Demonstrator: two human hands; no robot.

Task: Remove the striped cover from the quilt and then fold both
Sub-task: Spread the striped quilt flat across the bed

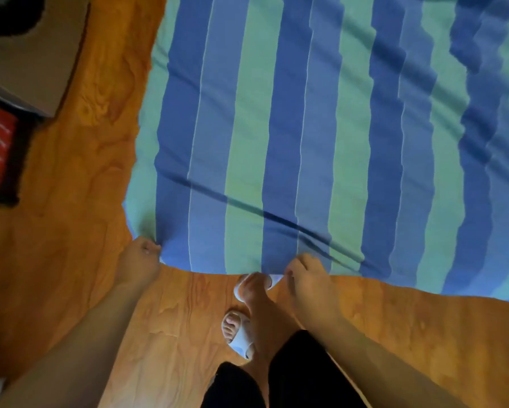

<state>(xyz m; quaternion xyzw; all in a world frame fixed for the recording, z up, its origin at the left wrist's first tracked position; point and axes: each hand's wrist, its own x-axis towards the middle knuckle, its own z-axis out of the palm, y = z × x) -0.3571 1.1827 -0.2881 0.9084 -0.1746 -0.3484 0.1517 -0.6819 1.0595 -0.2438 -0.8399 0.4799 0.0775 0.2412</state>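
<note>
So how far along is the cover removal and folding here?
Nothing looks done: the striped cover lies spread out on the wooden floor, unfolded. In hand: the left hand grips its near corner, the right hand its near edge. No bare quilt shows. Both folds remain.

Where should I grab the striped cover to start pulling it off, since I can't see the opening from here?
Judging by the pose, take the striped cover along its near hem, coming from the foot side where the person stands. The left hand already pinches the near corner, and the right hand pinches the hem farther along. That edge lies free on the wooden floor. No opening shows.
</note>
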